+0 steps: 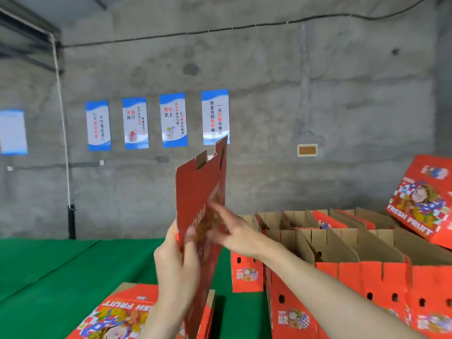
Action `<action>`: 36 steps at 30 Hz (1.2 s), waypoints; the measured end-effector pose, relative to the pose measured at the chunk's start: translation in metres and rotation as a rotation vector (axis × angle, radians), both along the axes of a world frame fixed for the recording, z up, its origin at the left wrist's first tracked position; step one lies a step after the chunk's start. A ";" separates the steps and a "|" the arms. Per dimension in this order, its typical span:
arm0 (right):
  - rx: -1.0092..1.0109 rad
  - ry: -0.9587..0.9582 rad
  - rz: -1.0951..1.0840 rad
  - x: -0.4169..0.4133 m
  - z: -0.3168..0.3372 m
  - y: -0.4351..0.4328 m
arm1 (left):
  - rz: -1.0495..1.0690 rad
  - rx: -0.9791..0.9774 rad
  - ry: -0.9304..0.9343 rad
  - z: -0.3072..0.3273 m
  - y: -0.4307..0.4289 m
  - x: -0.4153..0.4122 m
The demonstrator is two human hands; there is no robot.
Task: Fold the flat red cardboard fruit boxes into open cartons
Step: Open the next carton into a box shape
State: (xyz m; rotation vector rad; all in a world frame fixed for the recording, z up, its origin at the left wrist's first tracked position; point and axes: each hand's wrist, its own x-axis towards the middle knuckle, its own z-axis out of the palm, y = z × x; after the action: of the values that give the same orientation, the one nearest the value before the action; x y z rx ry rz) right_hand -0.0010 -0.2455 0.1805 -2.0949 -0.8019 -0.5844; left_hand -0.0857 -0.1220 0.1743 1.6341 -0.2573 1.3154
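Above green table: L hand is gripping upright flat red box w/ notched top edge; R hand, fingers straight, is touching its face.

Red printed cardboard flat box, raw brown on the folded cartons' insides; green matt table cover; rough grey concrete wall; glossy paper posters.

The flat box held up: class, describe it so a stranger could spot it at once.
Find the grey concrete wall with its blue posters. Below the rightmost poster a flat red box stands on edge, gripped by the left hand. Unlike the open cartons to its right, it is flat and upright.
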 end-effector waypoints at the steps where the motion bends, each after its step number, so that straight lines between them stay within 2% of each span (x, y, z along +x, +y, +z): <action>1: -0.062 0.031 0.018 -0.007 0.044 -0.011 | -0.027 -0.008 -0.014 0.002 0.002 -0.003; 5: 0.013 -0.013 -0.084 -0.004 0.100 -0.038 | -0.154 -0.086 -0.066 0.012 0.010 -0.016; 9: 0.033 -0.110 -0.213 -0.004 0.129 -0.081 | -0.446 -0.245 -0.054 0.021 0.022 -0.019; 13: 0.051 -0.124 -0.304 -0.015 0.136 -0.119 | -0.658 -0.265 0.003 0.024 0.021 -0.014; 19: -0.132 0.140 -0.348 -0.036 0.130 -0.179 | -0.757 -0.323 0.073 0.010 -0.015 0.000; 22: -0.154 0.310 -0.350 -0.045 0.127 -0.201 | -0.801 -0.375 0.113 0.002 -0.033 0.008; 25: -0.149 0.221 -0.403 -0.051 0.114 -0.223 | -0.925 -0.358 0.160 0.001 -0.046 0.014; 29: 0.024 0.030 -0.456 -0.059 0.096 -0.240 | -1.043 -0.290 0.204 0.006 -0.054 0.022; 33: -0.106 0.076 -0.542 -0.072 0.090 -0.254 | -1.007 -0.339 0.354 0.001 -0.065 0.032; 36: -0.052 0.074 -0.504 -0.083 0.086 -0.265 | -0.982 -0.248 0.576 -0.002 -0.069 0.036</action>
State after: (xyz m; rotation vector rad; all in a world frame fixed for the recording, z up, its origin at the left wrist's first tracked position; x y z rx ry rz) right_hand -0.0840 -0.5103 0.2661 -2.3627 -0.2409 -0.7488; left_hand -0.0494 -0.1907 0.1721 1.3075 -0.4414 0.1164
